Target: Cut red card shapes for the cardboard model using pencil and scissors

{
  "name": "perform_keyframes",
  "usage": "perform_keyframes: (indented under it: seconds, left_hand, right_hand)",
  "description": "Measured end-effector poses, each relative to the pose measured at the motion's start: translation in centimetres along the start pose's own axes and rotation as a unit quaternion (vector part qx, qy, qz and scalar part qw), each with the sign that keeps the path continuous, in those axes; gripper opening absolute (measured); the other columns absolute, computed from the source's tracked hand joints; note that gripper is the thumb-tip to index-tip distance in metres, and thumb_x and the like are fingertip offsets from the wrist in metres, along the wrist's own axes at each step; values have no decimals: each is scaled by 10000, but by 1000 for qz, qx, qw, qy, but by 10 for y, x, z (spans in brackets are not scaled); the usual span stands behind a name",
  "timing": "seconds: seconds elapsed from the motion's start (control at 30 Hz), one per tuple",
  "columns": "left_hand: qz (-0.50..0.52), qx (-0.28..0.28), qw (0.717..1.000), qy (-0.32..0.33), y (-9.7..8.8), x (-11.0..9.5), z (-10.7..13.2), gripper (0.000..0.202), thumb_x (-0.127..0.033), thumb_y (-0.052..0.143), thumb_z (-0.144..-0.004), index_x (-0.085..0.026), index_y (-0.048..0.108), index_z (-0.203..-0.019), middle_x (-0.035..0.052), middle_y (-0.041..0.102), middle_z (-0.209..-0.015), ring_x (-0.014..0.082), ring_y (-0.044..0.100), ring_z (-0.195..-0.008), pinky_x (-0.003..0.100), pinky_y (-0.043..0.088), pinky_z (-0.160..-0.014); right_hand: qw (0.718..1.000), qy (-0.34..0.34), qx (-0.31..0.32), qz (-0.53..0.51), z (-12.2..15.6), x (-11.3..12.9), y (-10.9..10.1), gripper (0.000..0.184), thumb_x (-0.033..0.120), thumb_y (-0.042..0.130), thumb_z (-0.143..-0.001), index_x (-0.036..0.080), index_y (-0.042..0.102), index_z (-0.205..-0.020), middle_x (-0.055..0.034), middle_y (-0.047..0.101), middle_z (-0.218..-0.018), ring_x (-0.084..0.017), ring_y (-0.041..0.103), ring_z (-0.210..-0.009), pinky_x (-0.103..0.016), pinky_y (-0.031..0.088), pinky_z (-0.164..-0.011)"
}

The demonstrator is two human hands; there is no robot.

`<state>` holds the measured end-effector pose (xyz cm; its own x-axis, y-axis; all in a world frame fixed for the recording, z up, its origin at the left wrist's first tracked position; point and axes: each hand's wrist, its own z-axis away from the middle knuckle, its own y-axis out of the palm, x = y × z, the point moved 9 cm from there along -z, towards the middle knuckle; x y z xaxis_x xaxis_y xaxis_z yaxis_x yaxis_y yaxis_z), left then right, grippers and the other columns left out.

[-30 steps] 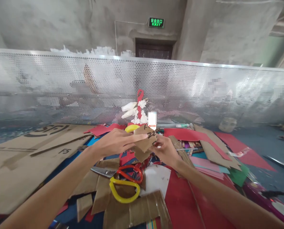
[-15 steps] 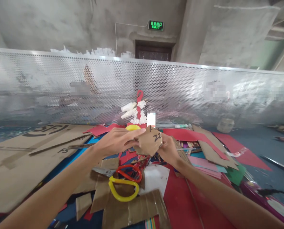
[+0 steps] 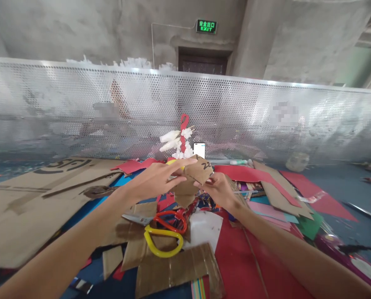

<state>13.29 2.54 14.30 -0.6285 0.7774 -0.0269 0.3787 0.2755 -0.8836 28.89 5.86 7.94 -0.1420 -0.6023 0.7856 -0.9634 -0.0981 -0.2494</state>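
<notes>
Both my hands hold a small brown cardboard piece (image 3: pixel 194 178) marked "22" above the cluttered table. My left hand (image 3: pixel 158 178) pinches its left side, with the forefinger stretched along the top edge. My right hand (image 3: pixel 218 190) grips its right lower side with curled fingers. The piece is bent, its numbered flap tilted up to the right. Directly below the hands lie scissors with red and yellow handles (image 3: pixel 163 232) on cardboard scraps.
Large cardboard sheets (image 3: pixel 32 199) cover the left of the table. Red, pink and green paper (image 3: pixel 266 182) lies to the right. A red and white craft figure (image 3: pixel 180 141) stands behind my hands. A perforated metal screen (image 3: pixel 266 120) closes off the far edge.
The cardboard piece has been folded and turned between my hands, so the "22" flap now sits higher and to the right. Both hands stay on it.
</notes>
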Motion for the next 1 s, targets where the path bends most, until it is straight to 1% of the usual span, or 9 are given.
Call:
perform_keyframes:
  seconds: [0.1,0.2,0.3,0.4,0.5,0.6,0.77,0.87,1.0]
  left_hand:
    - [34,11,999,-11,-2,-1,0,520,-347,482,-1030,-346,355,-1534,13,741,-1066,144,693,-721,265,507,-708]
    - [30,22,999,-13,-1,3,2,513,-355,471,-1028,-350,356,-1528,30,722,-1189,142,694,-723,279,527,-719]
    - [13,-10,1000,1,-1,15,4,629,-370,555,-979,-302,309,-1554,97,659,-1337,198,721,-887,339,558,-824]
    - [39,-53,996,67,0,19,7,762,-356,644,-917,-273,258,-1569,145,546,-1467,282,628,-1214,417,546,-975]
    - [71,-86,977,179,-2,5,13,834,-228,660,-898,-316,200,-1588,146,395,-1577,299,424,-1435,482,474,-1104]
    - [56,-97,964,240,-7,-13,17,878,-58,610,-861,-369,218,-1583,123,279,-1636,284,412,-1444,482,484,-1106]
    - [-22,-119,956,268,-17,-33,19,741,27,528,-817,-349,466,-1453,72,243,-1657,290,419,-1439,462,510,-1085]
    - [-63,-132,950,275,-17,-35,22,638,19,502,-831,-313,544,-1375,83,283,-1643,276,472,-1396,443,531,-1044]
    - [-78,-140,947,278,-14,-29,24,652,17,499,-826,-330,550,-1375,89,343,-1614,262,512,-1355,446,527,-1030]
  right_hand:
    - [1000,5,16,-20,0,3,4,236,372,758,-789,186,692,-661,-5,659,-641,-147,588,-608,-266,507,-585]
    - [1000,-14,13,-10,1,13,4,159,341,733,-817,190,724,-769,-22,701,-744,-165,634,-696,-277,527,-640]
    - [997,-49,-10,63,3,26,0,109,286,712,-828,188,710,-780,-42,698,-831,-178,644,-772,-273,517,-655]
    - [987,-98,-3,131,7,42,3,127,190,659,-834,180,671,-708,-45,652,-814,-168,623,-751,-266,496,-644]
    - [973,-168,0,160,13,58,7,149,93,587,-823,177,669,-731,-46,643,-810,-160,617,-742,-273,499,-681]
    - [958,-227,-10,177,17,66,8,165,68,564,-823,173,682,-776,-57,650,-819,-160,618,-742,-268,497,-677]
    - [947,-261,-17,184,19,67,6,174,74,569,-847,181,705,-850,-72,676,-878,-166,630,-786,-270,504,-696]
    - [948,-258,-14,184,18,67,6,182,71,564,-850,187,704,-848,-66,675,-869,-164,634,-787,-266,506,-693]
    - [947,-258,-13,190,19,64,6,201,64,555,-838,198,702,-867,-60,680,-874,-168,642,-804,-275,515,-715]
